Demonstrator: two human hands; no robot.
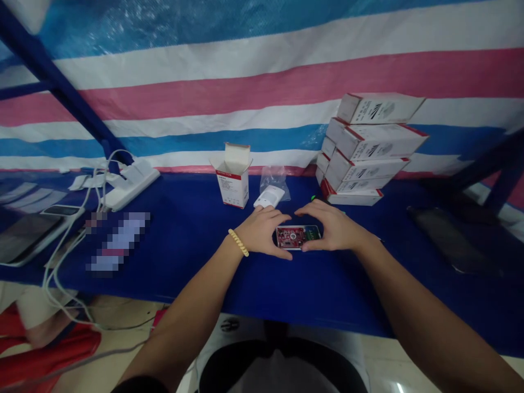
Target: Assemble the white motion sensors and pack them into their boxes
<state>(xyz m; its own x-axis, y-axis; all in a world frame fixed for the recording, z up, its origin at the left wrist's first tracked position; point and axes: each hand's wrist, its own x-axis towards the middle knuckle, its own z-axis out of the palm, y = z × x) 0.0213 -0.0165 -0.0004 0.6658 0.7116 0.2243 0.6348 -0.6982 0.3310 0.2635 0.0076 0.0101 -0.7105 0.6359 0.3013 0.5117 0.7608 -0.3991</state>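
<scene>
Along the whole far side, a hanging sheet [245,95] with wide stripes of blue, white and pink. Before it, from left to right, a dark blue desk [303,297]. At far left, a slanting blue frame [79,87]. On the desk, at far right of the middle, a stack [374,147] of white boxes with red edges, piled not quite evenly. At far left, a white power strip [137,188] with plugs and cables; at right, well apart from the stack, a dark flat slab [444,240], blurred. At near middle, the left hand [262,232], with thumb and fingers parted widely, curved around the left end of a red board [291,238]. Opposite, the right hand [335,226], equally parted, with thumb at the near edge of the board and forefinger beyond the far edge. Firm pressure on the board: impossible to tell. Farther and to the left, an upright white and red box [232,188] with open flaps. Just right of it, a clear bag [283,179], and in front, a white case [269,197], close to the fingers of the left hand. Between both hands, the board, face up in a pale shell, with a greenish part at the right end. On the left wrist, a yellow coil band [238,244]. Just behind the right hand, mostly hidden, a green tip [314,198].
</scene>
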